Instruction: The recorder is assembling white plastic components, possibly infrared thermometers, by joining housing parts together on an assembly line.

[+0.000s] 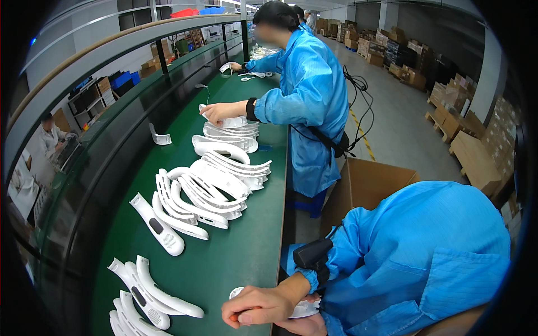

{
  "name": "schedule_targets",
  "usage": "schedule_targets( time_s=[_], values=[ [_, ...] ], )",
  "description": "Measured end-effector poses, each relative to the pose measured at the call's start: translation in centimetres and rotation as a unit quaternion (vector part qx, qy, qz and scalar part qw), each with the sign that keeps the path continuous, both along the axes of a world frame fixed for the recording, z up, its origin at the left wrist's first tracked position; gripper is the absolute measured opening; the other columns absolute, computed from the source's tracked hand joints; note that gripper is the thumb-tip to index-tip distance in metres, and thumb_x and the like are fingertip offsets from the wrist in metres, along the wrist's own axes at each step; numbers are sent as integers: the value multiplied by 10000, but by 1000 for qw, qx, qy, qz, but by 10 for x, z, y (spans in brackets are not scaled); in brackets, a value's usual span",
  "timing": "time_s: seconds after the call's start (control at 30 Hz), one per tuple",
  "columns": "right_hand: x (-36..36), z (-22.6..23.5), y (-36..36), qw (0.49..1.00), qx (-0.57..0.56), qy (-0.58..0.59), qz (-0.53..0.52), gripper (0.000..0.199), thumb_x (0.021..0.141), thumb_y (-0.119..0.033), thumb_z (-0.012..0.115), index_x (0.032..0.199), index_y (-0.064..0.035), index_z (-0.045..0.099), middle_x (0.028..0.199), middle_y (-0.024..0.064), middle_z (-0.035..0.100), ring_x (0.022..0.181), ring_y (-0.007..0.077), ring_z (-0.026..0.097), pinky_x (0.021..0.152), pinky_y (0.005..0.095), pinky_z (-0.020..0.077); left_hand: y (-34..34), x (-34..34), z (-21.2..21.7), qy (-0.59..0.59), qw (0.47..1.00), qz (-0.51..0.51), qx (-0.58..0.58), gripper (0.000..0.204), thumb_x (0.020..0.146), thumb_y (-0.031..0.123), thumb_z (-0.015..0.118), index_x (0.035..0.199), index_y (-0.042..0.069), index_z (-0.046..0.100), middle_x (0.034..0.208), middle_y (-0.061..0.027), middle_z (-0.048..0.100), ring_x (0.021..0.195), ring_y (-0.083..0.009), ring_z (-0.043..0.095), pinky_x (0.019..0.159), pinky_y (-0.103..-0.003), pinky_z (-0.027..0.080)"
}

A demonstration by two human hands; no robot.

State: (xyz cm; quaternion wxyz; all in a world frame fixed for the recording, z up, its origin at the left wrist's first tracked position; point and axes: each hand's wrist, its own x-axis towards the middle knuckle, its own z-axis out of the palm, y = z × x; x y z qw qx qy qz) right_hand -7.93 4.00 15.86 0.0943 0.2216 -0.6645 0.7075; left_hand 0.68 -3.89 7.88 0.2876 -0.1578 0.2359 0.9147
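At the bottom of the head view, near the table edge, my right hand [259, 305] is closed in a fist, back upward. A bit of an orange tool handle [246, 315] shows between its fingers; the rest of the tool is hidden. Below and beside it, my left hand [307, 325] is mostly covered by the right. It grips a white plastic shell [307, 309], and a white rounded end [236, 292] shows beyond my right knuckles, perhaps of the same piece. To the left lie curved white shells [162, 291], one with a dark oval window and small holes.
A long row of curved white shells [207, 187] runs along the green table [246, 246]. Farther up, a co-worker in blue [311, 84] handles similar shells. A cardboard box [370, 185] stands right of the table; a dark rail [106, 168] borders its left.
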Motion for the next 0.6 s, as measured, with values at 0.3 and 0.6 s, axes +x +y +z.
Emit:
schedule_targets(
  time_s=[0.3,0.6],
  values=[
    [7,12,15,985,-130,-93,-65,209,957,-233,405,953,-39,483,731,-22,424,604,42,346,536,214,303,0,6,-10,59,998,-8,25,652,917,631,362,1396,188,367,1248,-56,529,1012,-262,552,832,-431,465],
    [7,7,15,984,-128,-85,-94,212,963,-236,386,951,-41,469,726,-25,397,590,38,320,519,206,277,5,6,-15,71,997,-6,3,696,916,640,348,1423,164,329,1319,-68,482,1082,-274,528,875,-430,452]
  ],
)
